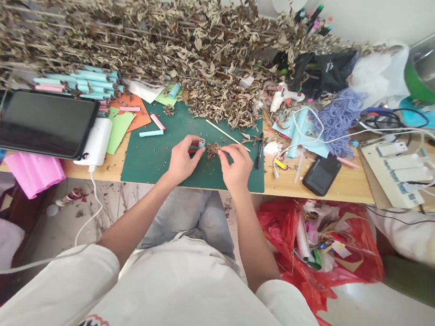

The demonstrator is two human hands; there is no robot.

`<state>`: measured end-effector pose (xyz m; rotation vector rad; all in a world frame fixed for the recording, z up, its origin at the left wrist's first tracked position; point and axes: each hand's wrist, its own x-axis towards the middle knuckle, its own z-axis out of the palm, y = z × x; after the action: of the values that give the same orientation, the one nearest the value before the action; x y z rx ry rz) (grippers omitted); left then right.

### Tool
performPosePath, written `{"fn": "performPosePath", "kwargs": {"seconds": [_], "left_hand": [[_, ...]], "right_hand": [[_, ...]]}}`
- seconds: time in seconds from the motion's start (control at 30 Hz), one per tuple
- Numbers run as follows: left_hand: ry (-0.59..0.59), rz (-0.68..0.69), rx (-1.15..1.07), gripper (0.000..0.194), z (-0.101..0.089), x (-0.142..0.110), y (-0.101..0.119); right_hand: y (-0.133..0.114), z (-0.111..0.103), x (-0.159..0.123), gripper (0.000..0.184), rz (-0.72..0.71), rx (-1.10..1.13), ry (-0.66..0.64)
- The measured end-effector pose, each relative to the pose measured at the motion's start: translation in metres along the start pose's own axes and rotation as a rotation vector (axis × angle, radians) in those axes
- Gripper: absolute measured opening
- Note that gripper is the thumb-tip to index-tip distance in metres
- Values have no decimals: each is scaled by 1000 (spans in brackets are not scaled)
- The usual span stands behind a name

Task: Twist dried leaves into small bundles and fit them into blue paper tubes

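My left hand [183,160] is closed around a short rolled paper tube [202,143], its round end turned up toward me. Just right of it, my right hand [236,166] pinches a small clump of dried leaves [213,151], apart from the tube. Both hands are over the front of a green cutting mat [144,162]. Behind them on the mat are a pink tube [158,122], a light blue tube [151,134] and a thin wooden stick [225,134]. A heap of crumbled dried leaves [223,112] covers the mat's back edge.
Dried leafy stalks [138,31] fill the table's back. At left are stacked blue paper tubes [92,84], a tablet [43,123] and a white power bank [99,140]. At right lie a black pen [259,151], glue gun [283,97], phone [321,174] and power strip [393,171]. A red bag [364,260] sits below.
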<state>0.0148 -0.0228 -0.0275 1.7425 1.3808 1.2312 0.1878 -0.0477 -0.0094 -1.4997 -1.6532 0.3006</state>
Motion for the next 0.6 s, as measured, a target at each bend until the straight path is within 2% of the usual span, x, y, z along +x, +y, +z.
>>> {"fn": "performPosePath", "kwargs": {"seconds": [0.3,0.6], "left_hand": [[-19,-2,-35,17,1,0,-4],[-21,-4,-67,16,0,-1,-3]], "right_hand": [[-22,-1,19,20,38,120,18],[1,12,12,19,60,60,-12]]}}
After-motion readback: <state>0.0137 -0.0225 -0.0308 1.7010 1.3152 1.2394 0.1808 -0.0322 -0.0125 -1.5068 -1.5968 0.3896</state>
